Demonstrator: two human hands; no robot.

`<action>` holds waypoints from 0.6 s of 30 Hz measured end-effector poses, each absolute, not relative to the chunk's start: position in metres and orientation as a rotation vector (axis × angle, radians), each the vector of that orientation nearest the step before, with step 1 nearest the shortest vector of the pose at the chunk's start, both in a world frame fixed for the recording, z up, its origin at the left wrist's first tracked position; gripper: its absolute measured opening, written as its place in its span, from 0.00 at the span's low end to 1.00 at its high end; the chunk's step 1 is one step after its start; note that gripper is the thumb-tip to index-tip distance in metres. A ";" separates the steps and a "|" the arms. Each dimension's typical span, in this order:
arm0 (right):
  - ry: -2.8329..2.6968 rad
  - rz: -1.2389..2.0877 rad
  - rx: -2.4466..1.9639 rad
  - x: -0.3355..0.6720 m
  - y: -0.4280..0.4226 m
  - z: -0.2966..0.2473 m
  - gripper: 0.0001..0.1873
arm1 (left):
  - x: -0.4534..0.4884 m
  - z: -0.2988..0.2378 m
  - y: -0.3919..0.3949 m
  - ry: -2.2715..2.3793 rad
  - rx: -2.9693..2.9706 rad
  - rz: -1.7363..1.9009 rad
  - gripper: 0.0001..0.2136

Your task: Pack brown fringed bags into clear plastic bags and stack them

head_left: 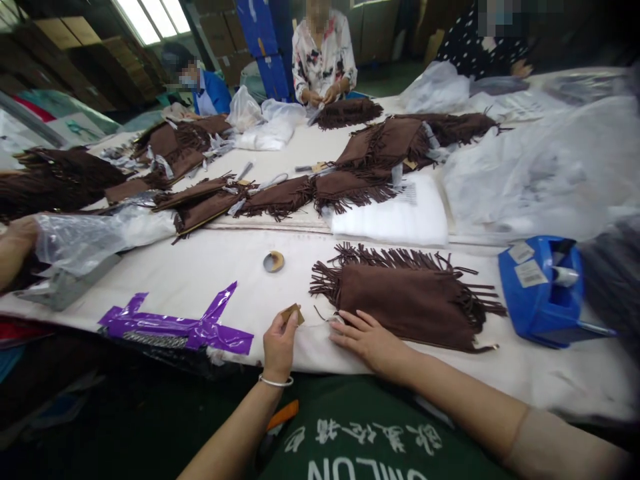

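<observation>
Two hands at the counter: left hand pinches a small tan tag; right hand lies flat, unclenched, touching the brown fringed piece.

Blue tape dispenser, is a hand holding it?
No, the blue tape dispenser sits untouched on the table, right of the brown fringed cloth.

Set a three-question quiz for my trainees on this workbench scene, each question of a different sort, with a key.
1. True or false: the left hand pinches a small tan tag.
2. What does the right hand rest against? A) brown fringed bag B) white foam sheets C) purple tape strips
3. What colour is the tape dispenser at the table's right?
Key: 1 true; 2 A; 3 blue.
</observation>
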State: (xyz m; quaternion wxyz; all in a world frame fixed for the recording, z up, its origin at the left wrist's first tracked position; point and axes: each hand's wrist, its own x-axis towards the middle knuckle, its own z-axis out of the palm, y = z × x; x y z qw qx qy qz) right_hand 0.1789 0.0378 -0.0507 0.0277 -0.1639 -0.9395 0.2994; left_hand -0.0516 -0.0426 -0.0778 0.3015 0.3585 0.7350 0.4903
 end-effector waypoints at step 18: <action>-2.295 0.721 -0.623 0.251 0.005 -0.081 0.24 | 0.042 -0.066 0.022 1.358 1.910 0.854 0.21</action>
